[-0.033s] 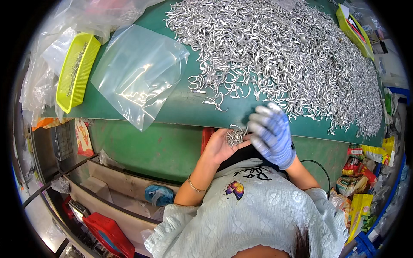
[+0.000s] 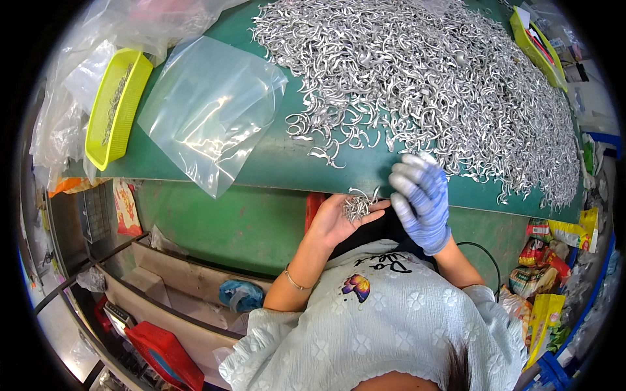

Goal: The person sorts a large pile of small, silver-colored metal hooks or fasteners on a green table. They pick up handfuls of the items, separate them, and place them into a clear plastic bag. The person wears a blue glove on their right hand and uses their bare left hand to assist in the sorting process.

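Observation:
A small heap of curved silver metal pieces (image 2: 360, 206) rests in my left hand (image 2: 332, 220), which is bare, palm up and cupped beneath them just below the table's front edge. My right hand (image 2: 422, 205) wears a white and blue knitted glove. It is raised beside the left hand, a short gap apart, its fingers spread and loosely bent with nothing visible in them. Beyond both hands, a wide pile of the same curved metal pieces (image 2: 424, 85) covers the right part of the green table (image 2: 287, 166). A few loose pieces lie along its near left edge.
A clear plastic bag (image 2: 212, 111) lies flat at the table's left. Beside it, a yellow basket (image 2: 98, 153) holds some metal pieces. Another yellow basket (image 2: 554, 75) stands far right. Coloured packets (image 2: 546, 319) are stacked to my right, and a red crate (image 2: 163, 355) sits lower left.
My gloved right hand has shifted slightly to the right, away from my left hand, uncovering more of the metal pieces in it. My left hand has stayed in place.

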A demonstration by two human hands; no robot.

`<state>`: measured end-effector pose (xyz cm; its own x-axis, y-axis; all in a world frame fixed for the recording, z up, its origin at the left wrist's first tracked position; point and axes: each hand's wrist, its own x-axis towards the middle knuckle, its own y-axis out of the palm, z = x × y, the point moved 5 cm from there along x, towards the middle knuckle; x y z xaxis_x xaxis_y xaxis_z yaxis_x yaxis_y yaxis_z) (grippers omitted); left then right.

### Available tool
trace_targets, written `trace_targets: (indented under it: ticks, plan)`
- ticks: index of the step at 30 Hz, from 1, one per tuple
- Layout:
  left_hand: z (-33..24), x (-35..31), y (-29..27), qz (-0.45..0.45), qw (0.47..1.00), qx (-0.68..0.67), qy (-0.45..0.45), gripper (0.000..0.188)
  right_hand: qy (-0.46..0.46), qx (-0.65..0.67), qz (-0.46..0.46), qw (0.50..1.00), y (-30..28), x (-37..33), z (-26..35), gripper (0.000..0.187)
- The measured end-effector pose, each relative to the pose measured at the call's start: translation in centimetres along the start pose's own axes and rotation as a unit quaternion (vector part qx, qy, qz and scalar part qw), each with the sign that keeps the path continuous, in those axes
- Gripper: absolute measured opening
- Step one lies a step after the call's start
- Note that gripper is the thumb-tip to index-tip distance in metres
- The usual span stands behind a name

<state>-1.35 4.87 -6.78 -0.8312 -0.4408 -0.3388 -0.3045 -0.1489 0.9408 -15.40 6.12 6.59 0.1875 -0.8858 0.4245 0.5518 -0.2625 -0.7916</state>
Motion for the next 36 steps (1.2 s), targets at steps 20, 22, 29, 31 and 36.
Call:
trace_targets:
  ticks: [20,22,29,31,36]
  plan:
    - [0.8,-0.3,-3.4,-0.074,0.996,0.037,0.02,0.021,-0.036,0.092,0.068,0.993,2.9,-0.5,2.5,0.033]
    - [0.9,-0.3,-3.4,-0.032,0.999,0.036,0.005,0.023,-0.015,0.046,0.025,0.999,1.8,0.1,1.5,0.036]
    - [1.2,-0.6,-1.8,-0.037,0.999,0.026,0.023,0.041,0.076,-0.164,0.056,0.982,2.4,2.8,-0.8,0.047]
    - [1.1,-0.7,-2.1,-0.052,0.998,0.003,0.032,0.04,0.069,-0.163,0.062,0.982,2.3,2.1,0.1,0.05]
    - [0.6,-0.9,-0.8,-0.104,0.992,-0.038,0.058,0.041,0.036,-0.086,0.083,0.992,2.8,-1.7,2.3,0.049]
